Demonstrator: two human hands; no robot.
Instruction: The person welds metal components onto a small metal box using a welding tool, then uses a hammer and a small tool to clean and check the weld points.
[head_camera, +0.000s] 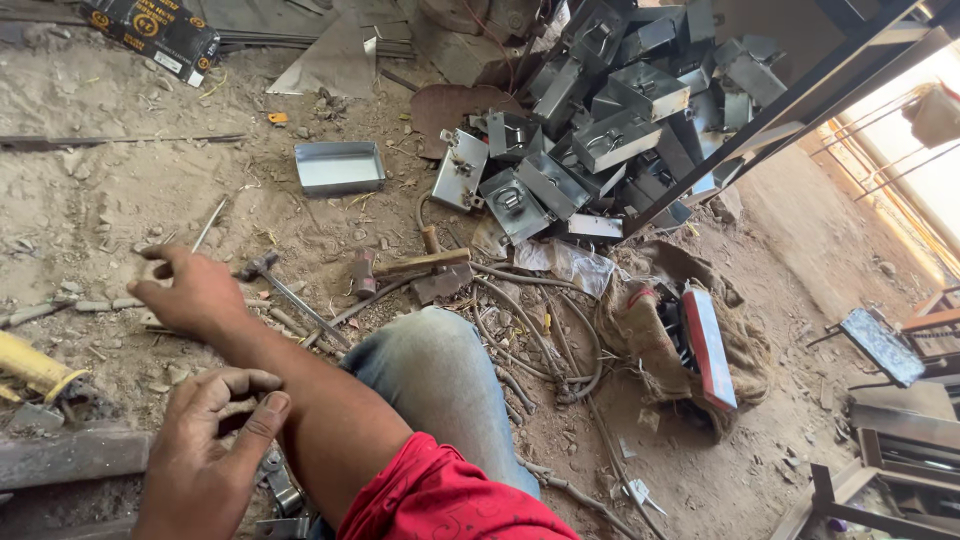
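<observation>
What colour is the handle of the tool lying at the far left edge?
Yellow: the thick rounded tool handle shows best, partly cropped, in the head view.

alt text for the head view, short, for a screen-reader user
Seen from above, a person sitting on a dirt workshop floor stretches their right hand toward a thin metal rod, while the left hand hovers nearer, fingers pinched. A hammer lies ahead of the jeans-clad knee, below a pile of grey metal boxes.

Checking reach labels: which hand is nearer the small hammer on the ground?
Right. The right hand lies just left of the hammer, by its head. The left hand is well below it in the picture, closer to the person.
</observation>
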